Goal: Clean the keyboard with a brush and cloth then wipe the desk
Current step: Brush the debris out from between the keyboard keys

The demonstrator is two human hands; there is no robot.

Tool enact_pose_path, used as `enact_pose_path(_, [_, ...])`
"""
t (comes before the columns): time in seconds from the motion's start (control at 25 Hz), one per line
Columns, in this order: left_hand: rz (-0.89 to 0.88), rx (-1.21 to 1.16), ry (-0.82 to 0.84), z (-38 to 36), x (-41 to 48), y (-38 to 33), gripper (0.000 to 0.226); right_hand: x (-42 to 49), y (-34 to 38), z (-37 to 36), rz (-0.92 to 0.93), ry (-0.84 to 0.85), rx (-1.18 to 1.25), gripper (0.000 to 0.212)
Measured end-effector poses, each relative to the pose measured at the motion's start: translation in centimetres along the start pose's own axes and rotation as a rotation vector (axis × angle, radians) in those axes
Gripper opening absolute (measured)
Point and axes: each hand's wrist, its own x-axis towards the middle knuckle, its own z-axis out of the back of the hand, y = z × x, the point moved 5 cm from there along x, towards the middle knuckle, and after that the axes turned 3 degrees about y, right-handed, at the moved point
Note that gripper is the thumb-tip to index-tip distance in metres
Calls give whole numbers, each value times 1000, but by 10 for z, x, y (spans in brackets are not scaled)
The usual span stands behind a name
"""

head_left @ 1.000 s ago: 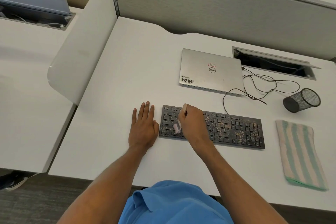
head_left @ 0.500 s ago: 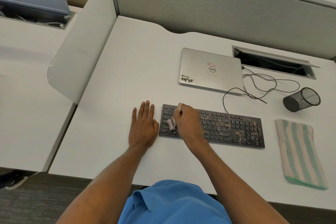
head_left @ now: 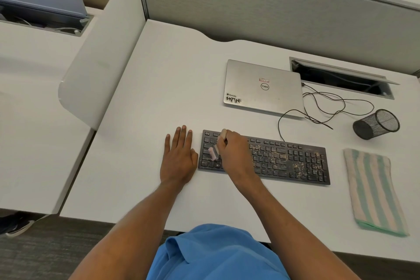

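A black keyboard (head_left: pixel 284 161) speckled with pale crumbs lies on the white desk (head_left: pixel 172 79). My right hand (head_left: pixel 234 152) grips a small brush (head_left: pixel 213 152) with a pale handle, its pink bristles on the keys at the keyboard's left end. My left hand (head_left: pixel 178 157) rests flat on the desk, fingers straight, just left of the keyboard. A green-and-cream striped cloth (head_left: pixel 375 191) lies folded on the desk to the right of the keyboard, untouched.
A closed silver laptop (head_left: pixel 261 88) sits behind the keyboard, with black cables (head_left: pixel 325 107) looping to its right. A black mesh cup (head_left: pixel 377 124) lies on its side at the right. A cable hatch (head_left: pixel 341 77) is open at the back. A white divider (head_left: pixel 100 52) borders the left.
My right hand with the brush has shifted slightly left and back along the keyboard's left end in short strokes. My left hand has stayed put.
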Motion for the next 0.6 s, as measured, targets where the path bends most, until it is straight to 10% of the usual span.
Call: enact_pose_path(0.6, [-1, 10, 8, -1, 1, 0, 67, -18, -13, 0, 8, 44, 2, 29])
